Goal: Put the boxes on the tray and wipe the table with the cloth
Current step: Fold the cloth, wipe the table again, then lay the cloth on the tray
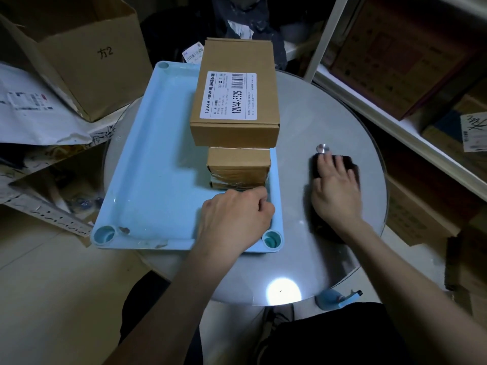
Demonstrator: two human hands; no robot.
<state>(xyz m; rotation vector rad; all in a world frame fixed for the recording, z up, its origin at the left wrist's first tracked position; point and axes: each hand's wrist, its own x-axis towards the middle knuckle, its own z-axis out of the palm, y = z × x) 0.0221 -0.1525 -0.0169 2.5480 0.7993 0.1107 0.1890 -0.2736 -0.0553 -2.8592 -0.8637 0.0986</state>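
A light blue tray point(155, 164) lies on the left half of a round glass table point(329, 117). On the tray a large cardboard box point(234, 101) with a white label rests on top of a smaller taped cardboard box point(238, 165). My left hand point(235, 214) is curled shut, knuckles up, on the tray's near right part just in front of the smaller box. My right hand point(334, 191) presses flat on a dark cloth point(347, 164) on the table, right of the tray; the hand covers most of the cloth.
A small metal cap point(322, 148) sits in the table just beyond the cloth. An open carton point(87, 54) and papers stand at the left, white shelves with boxes point(411, 64) at the right. A blue spray bottle point(334, 299) shows under the table's near edge.
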